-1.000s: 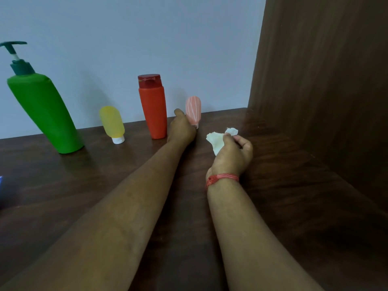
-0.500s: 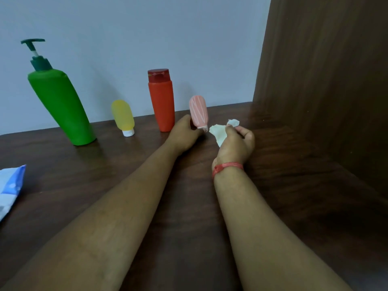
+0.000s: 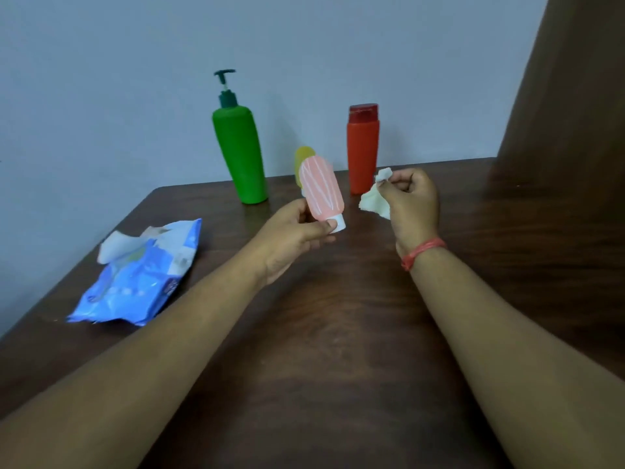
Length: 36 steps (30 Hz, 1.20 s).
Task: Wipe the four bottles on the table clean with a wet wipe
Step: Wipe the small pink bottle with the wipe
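Your left hand (image 3: 293,231) holds the pink bottle (image 3: 322,188) by its cap end | your right hand (image 3: 411,204) pinches the wet wipe (image 3: 373,202) just beside it

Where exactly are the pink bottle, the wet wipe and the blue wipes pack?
pink bottle (image 3: 322,187), head view, on the middle of its striped body.
wet wipe (image 3: 372,201), head view, on the crumpled lower part left of the fingers.
blue wipes pack (image 3: 135,286), head view, on its shiny blue front.
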### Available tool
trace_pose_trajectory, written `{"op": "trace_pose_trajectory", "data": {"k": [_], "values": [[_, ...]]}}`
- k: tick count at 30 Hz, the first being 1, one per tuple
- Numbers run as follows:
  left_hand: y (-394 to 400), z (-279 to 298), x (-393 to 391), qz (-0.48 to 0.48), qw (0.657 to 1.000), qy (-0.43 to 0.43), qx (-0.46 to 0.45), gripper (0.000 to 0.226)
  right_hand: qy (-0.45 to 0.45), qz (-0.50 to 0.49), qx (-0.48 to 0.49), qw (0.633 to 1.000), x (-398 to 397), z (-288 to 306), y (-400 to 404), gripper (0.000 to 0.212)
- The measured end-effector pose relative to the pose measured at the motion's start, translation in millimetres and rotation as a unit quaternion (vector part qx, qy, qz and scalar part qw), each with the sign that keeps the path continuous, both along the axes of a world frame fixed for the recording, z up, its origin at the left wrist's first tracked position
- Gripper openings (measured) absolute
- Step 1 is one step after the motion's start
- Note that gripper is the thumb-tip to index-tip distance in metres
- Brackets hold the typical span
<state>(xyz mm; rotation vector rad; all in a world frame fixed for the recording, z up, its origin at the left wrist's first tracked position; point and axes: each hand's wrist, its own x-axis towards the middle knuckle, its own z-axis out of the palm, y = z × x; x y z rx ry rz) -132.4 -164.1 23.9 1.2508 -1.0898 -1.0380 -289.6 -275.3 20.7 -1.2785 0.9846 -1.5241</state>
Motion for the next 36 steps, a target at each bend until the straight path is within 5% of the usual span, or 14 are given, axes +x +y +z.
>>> {"op": "trace_pose_trajectory", "data": {"k": [12, 19, 26, 31, 36], "values": [[42, -27, 34, 0.090, 0.989, 0.119, -0.012, 0.019, 0.208, 0.127, -0.201, 0.949, 30, -3, 53, 0.017], [43, -30, 33, 0.060, 0.995, 0.075, -0.017, 0.021, 0.352, 0.108, -0.370, 0.853, 38, -10, 59, 0.010], [42, -31, 36, 0.054, 0.994, 0.094, -0.014, 0.018, 0.389, 0.115, -0.402, 0.821, 39, -12, 57, 0.009], [41, -29, 34, 0.017, 0.996, 0.084, -0.011, 0.021, 0.323, 0.043, -0.361, 0.874, 35, -9, 51, 0.007], [40, -30, 38, 0.031, 0.992, 0.122, -0.015, 0.025, 0.382, 0.114, -0.418, 0.816, 38, -13, 53, 0.009]]}}
